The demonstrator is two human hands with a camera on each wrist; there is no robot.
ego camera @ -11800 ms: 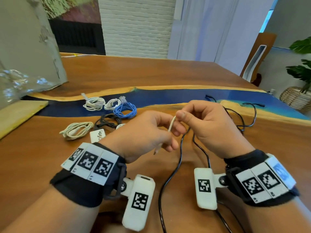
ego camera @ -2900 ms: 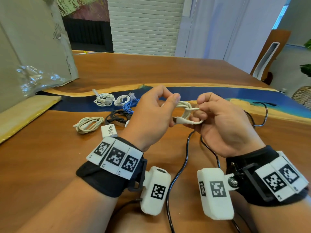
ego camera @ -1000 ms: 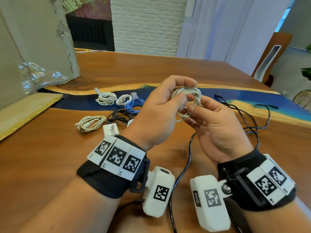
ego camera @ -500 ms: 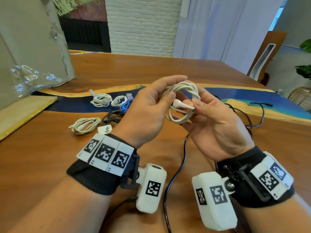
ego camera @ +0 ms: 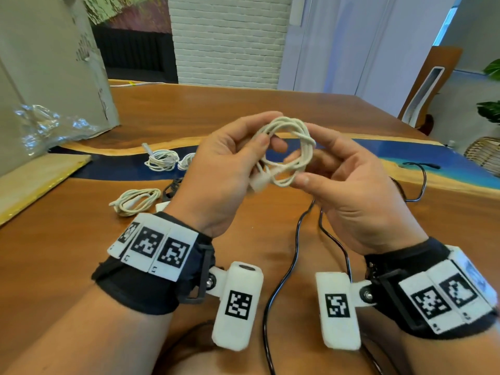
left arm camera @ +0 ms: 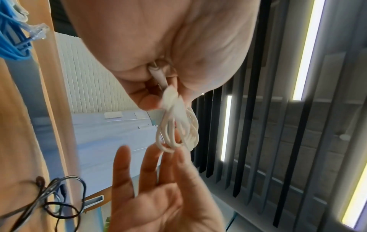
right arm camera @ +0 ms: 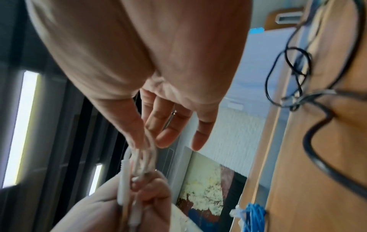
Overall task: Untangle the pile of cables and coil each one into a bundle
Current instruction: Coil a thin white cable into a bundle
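A white cable (ego camera: pixel 290 151) is wound into a small coil and held above the table between both hands. My left hand (ego camera: pixel 243 158) grips the coil's left side, with the white plug end (ego camera: pixel 259 183) sticking out under its thumb. My right hand (ego camera: pixel 327 161) pinches the coil's right side lightly, its thumb in front and its nearly straight fingers behind. The left wrist view shows the coil (left arm camera: pixel 176 131) hanging from my left hand (left arm camera: pixel 158 55) onto the right hand's fingertips (left arm camera: pixel 168 157). A loose black cable (ego camera: pixel 296 239) trails on the table under my hands.
Coiled bundles lie at the left of the wooden table (ego camera: pixel 243 104): two white ones (ego camera: pixel 162 161) (ego camera: pixel 135 200), a black one (ego camera: pixel 170 188), and a blue network cable (right arm camera: pixel 254 216). A cardboard box (ego camera: pixel 54 77) with clear plastic wrap (ego camera: pixel 40 128) stands far left.
The straight white cable has been wound into a coil. In the last half second my right hand let go of the plug end, which now sits by my left thumb.
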